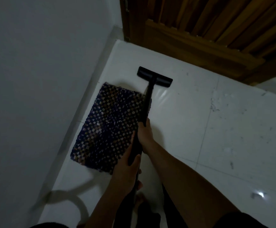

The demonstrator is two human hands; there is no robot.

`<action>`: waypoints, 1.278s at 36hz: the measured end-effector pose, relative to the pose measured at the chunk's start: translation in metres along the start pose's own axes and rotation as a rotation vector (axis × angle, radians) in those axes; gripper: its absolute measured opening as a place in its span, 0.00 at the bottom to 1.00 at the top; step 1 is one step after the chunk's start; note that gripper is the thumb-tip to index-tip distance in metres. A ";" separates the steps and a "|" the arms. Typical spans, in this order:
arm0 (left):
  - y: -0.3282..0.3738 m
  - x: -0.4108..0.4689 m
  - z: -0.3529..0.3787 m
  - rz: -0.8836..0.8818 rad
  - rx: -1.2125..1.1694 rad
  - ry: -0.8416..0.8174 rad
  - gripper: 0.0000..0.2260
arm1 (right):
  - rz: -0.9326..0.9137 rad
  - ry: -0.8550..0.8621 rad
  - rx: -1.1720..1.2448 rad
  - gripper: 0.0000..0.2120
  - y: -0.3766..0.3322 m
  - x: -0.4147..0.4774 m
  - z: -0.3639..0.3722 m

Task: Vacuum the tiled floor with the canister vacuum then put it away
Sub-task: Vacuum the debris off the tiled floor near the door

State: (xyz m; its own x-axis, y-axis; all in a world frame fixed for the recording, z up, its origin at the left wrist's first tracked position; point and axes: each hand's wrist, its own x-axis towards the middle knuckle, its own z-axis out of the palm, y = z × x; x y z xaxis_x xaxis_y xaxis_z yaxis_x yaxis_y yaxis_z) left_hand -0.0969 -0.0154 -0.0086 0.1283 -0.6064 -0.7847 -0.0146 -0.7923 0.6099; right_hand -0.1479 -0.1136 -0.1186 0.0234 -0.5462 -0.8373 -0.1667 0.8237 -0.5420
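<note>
The black vacuum wand (148, 101) runs from my hands to its flat floor nozzle (155, 77), which rests on the white tiled floor (191, 116) just past the far end of a small mat. My right hand (145, 134) grips the wand higher up, fingers wrapped round it. Below it, my left hand (127, 168) holds the lower part of the wand. A pale hose (78, 204) loops on the floor at the lower left. The canister is out of view.
A dark woven mat (107, 127) with light specks lies along the grey wall (35, 79) on the left. A wooden slatted door (208, 27) closes the far side. My bare foot (140, 199) shows under the wand. Marbled tiles spread to the right.
</note>
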 end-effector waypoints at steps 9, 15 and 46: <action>-0.031 -0.053 0.011 -0.025 0.129 -0.105 0.20 | 0.038 0.084 0.132 0.15 0.061 -0.047 -0.017; -0.044 -0.065 0.027 -0.008 0.137 -0.085 0.19 | 0.051 0.052 0.200 0.11 0.071 -0.061 -0.036; 0.070 0.069 0.119 -0.053 -0.005 -0.053 0.20 | -0.002 0.071 0.115 0.21 -0.061 0.065 -0.130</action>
State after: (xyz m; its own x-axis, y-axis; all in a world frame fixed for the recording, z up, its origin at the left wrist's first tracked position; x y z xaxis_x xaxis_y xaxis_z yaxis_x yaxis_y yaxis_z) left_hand -0.2071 -0.1207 -0.0327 0.0763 -0.5663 -0.8207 -0.0042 -0.8233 0.5677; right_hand -0.2647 -0.2189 -0.1308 -0.0470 -0.5536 -0.8314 -0.0527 0.8326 -0.5514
